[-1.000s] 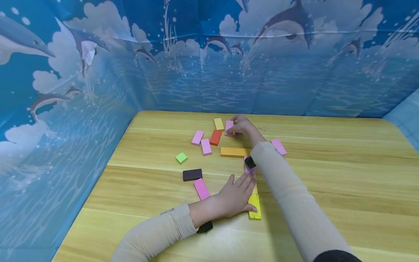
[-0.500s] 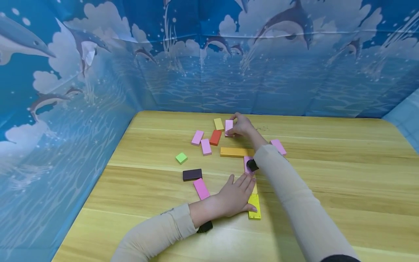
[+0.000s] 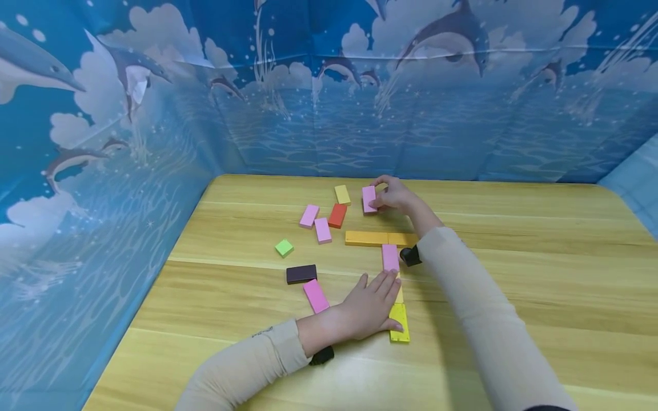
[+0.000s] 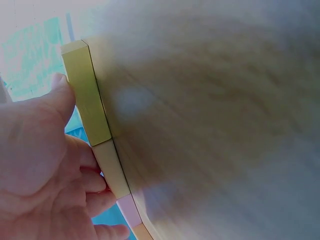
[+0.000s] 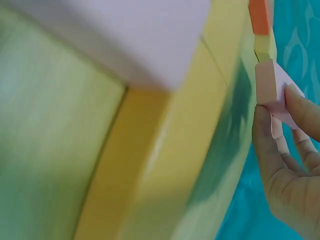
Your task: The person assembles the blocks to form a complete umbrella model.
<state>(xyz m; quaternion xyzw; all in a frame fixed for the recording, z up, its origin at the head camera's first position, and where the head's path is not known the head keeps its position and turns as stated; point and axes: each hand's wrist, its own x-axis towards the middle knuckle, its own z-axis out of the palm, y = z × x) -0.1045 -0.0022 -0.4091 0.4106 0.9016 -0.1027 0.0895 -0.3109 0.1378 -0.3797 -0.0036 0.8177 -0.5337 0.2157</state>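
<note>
in the head view, with the left hand point(image 3: 370, 308) taken as the clock's centre, a pink block point(image 3: 368, 200) is pinched at twelve o'clock, near the table's far edge, between thumb and fingers of the right hand point(image 3: 398, 195); whether the table point(image 3: 231, 297) is touched by it cannot be told. the left hand's fingers are laid out straight against a row of blocks: a bright yellow block point(image 4: 89, 97) at four o'clock, touched by the thumb, then a pale yellow block point(image 4: 113, 170), then a second pink block point(image 3: 390, 257) at one. the row is capped crosswise by two orange blocks point(image 3: 366, 238). a red block point(image 3: 337, 216) is seen at eleven, a dark block point(image 3: 301, 274) and a green block point(image 3: 284, 248) at ten.
</note>
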